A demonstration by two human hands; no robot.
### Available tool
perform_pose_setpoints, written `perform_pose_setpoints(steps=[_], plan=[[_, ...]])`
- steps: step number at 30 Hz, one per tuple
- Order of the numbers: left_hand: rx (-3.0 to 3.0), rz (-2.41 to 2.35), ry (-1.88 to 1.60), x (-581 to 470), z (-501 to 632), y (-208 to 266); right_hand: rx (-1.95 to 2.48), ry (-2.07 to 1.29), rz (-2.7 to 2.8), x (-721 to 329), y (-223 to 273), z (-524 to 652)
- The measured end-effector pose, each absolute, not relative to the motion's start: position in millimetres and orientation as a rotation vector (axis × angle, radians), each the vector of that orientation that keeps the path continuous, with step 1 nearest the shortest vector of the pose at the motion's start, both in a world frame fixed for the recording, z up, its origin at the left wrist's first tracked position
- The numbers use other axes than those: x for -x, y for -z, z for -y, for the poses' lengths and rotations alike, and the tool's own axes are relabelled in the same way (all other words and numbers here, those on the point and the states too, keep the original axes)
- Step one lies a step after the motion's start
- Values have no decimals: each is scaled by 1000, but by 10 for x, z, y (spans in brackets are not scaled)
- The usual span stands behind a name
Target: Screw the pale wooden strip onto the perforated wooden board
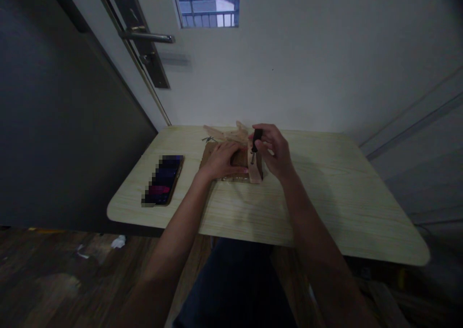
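Note:
My right hand (275,150) is closed around the black handle of a screwdriver (257,139), its shaft pointing down. Under the tip, a screw (252,157) seems to stand in a pale wooden strip (255,172), though the exact contact is too small to make out. The strip lies across the right end of a brown piece of cardboard (207,154). My left hand (224,159) lies over the cardboard, thumb and fingers spread apart, their tips reaching the strip's left side.
Behind the cardboard lie several thin wooden pieces (228,135) and a few dark screws (208,139). A phone (164,181) rests on the left of the light wooden table (340,193). A white door with a metal handle (152,38) stands directly behind the table.

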State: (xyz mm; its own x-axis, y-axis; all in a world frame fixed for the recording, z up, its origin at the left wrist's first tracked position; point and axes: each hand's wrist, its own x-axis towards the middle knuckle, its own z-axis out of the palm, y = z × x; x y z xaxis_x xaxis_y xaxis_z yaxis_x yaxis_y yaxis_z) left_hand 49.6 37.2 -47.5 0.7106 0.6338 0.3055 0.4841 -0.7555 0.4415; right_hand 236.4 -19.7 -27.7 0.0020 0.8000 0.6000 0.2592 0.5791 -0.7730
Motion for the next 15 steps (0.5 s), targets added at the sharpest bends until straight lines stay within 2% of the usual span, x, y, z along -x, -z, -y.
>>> perform_pose_setpoints(steps=[15], plan=[[-2592, -875, -649, -490, -377, 491, 1021, -254, 1482, -2345, 295, 156]])
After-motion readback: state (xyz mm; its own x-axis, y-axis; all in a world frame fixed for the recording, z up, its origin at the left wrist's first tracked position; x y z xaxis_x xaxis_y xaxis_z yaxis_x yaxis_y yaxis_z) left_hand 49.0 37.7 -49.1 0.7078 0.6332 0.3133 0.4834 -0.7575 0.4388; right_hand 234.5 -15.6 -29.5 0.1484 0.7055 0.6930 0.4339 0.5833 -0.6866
